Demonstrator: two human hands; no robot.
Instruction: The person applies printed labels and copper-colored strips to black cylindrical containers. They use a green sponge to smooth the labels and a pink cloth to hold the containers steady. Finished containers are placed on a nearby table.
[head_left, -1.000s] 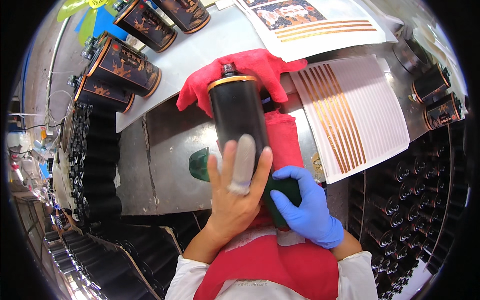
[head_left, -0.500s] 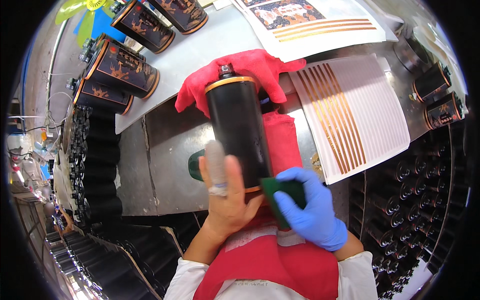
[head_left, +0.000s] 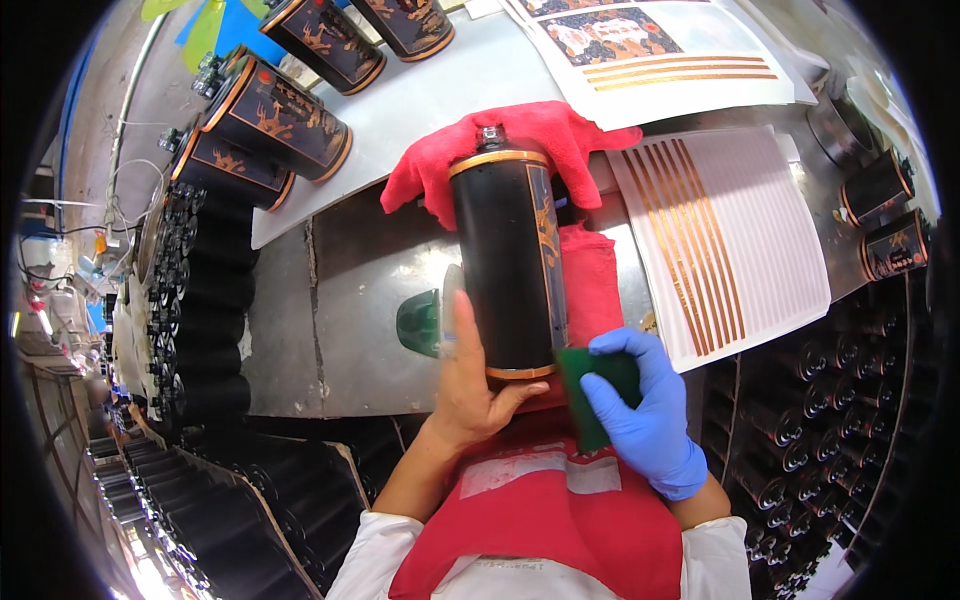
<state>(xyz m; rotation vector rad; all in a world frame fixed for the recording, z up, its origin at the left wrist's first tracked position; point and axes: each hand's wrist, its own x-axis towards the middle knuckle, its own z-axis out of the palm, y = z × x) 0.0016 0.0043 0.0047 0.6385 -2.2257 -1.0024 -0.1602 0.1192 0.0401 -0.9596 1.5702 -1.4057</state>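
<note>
A black cylindrical bottle (head_left: 502, 265) with gold rims lies on the metal bench, neck away from me and resting on a red towel (head_left: 425, 165). A dark decorated panel with gold figures shows along its right side. My bare left hand (head_left: 465, 385) holds its lower left side, thumb at the base rim; a pale wrap covers one finger. Gloved in blue, my right hand (head_left: 645, 415) grips a dark green scouring pad (head_left: 600, 395) beside the bottle's lower right edge. Left of the bottle sits a glossy green tapered piece (head_left: 418, 322).
Decorated black bottles (head_left: 280, 120) stand at the far left on a white board (head_left: 400, 100). Sheets with gold strips (head_left: 740, 240) lie at right, printed sheets (head_left: 680, 75) beyond them. Racks of black bottles (head_left: 800, 400) flank the bench on both sides.
The bottle has turned, bringing its decorated panel into sight on the right. My left hand has slid to the bottle's left side. The view has shifted slightly; the pad stays in my right hand.
</note>
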